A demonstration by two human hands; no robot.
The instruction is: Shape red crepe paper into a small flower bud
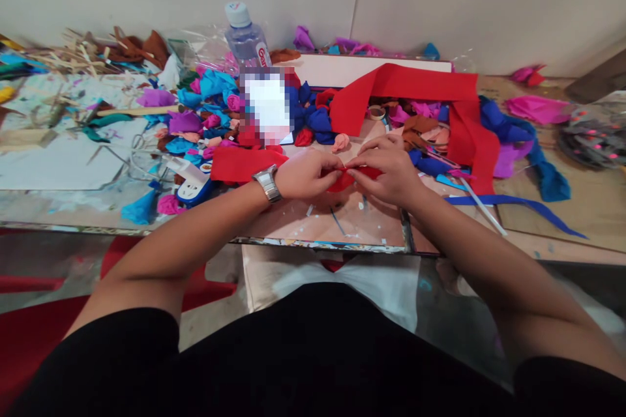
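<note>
My left hand [309,172], with a metal watch at the wrist, is closed with thumb and forefinger pinching a small piece of red crepe paper [341,182]. From the other side my right hand [386,166] pinches the same piece, so the fingertips of both hands nearly meet over the table's front part. My fingers cover much of the piece. Just beyond them lies a small peach paper rosette [341,142]. A long red crepe strip [420,83] lies folded at an angle behind my right hand. Another red strip [239,164] reaches under my left wrist.
Crumpled paper flowers [210,88] in several colours crowd the table's middle. A water bottle [247,39] stands behind a pixelated bright screen [268,104]. To the left are a power strip [193,184], pliers [98,129] and white sheets [63,166]. A blue strip [531,204] lies right.
</note>
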